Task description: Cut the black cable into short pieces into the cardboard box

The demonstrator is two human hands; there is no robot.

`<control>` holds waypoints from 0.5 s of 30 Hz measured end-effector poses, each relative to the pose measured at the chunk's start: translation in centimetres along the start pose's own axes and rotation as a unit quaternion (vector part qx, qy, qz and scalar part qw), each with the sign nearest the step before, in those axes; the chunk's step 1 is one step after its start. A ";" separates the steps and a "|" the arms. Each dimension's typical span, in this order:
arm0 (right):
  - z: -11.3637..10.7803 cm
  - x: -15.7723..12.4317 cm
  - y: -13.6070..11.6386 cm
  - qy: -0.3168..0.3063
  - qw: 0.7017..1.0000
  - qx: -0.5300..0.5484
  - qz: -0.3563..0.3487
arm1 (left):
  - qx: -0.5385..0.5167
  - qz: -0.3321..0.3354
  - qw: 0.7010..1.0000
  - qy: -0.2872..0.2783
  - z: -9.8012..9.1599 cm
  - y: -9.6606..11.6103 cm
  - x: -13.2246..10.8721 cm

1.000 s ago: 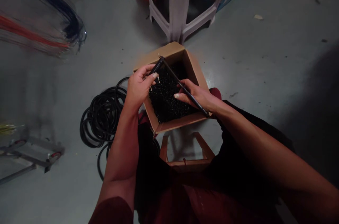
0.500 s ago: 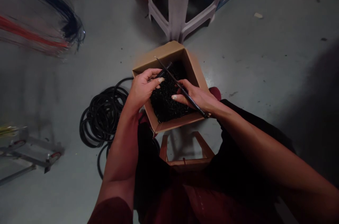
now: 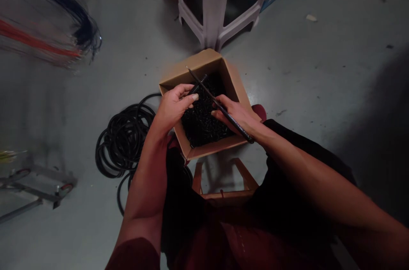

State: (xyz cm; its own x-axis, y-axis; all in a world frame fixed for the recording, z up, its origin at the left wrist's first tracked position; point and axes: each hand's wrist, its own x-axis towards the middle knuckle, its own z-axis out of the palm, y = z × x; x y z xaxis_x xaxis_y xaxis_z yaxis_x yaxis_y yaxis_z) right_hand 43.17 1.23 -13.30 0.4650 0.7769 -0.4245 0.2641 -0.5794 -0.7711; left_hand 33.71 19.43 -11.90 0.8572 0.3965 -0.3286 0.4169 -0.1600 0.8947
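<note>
My left hand [image 3: 175, 106] is over the left part of a cardboard box [image 3: 239, 87], its thumb and fingers closed on a short black ribbed piece, like a coil or corrugated tube [image 3: 202, 80]. My right hand [image 3: 234, 116] is on the box's right side, with a long thin black rod [image 3: 236, 125] in its grip. The rod lies slanted across the hand between thumb and index finger, and its narrow light tip points up-left, past the ribbed piece. Below both hands, a mass of small black pieces [image 3: 207, 123] fills the box; single shapes are too dark to make out.
Loops of black cable [image 3: 124, 140] lie on the floor left of the box. A pale plastic stool [image 3: 212, 10] stands just beyond it. Blue wires [image 3: 79, 18] and red wires [image 3: 38, 42] hang at upper left. A wheeled metal frame [image 3: 35, 191] is at lower left.
My right thumb has drawn in slightly to the right, and the rod's near end has tilted a little. My left hand stays almost where it was.
</note>
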 end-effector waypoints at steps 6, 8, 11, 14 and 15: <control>-0.5 0.0 -0.1 0.021 1.000 -0.016 0.002 | 0.059 -0.001 0.997 -0.054 -0.8 -0.2 -0.3; -0.5 0.1 -0.1 0.028 0.999 -0.016 0.006 | 0.066 0.005 0.996 -0.062 -1.0 -0.3 -0.3; -0.5 0.0 -0.2 0.027 0.999 -0.018 0.009 | 0.082 0.018 0.994 -0.074 -1.2 -0.3 -0.2; -0.5 -0.1 -0.4 0.023 1.000 -0.018 0.009 | 0.102 0.025 0.991 -0.079 -1.4 0.0 -0.2; -0.5 -0.1 -0.5 0.022 1.000 -0.019 0.008 | 0.108 0.024 0.991 -0.078 -1.4 0.2 -0.3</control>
State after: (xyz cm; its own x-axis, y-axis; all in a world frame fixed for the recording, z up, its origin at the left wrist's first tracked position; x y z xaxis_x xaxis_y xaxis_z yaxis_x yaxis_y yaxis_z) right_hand 43.40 1.30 -12.59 0.5052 0.7571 -0.4142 0.2884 -0.6005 -0.7459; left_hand 33.15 20.56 -11.20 0.9072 0.2414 -0.3446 0.4144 -0.3711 0.8310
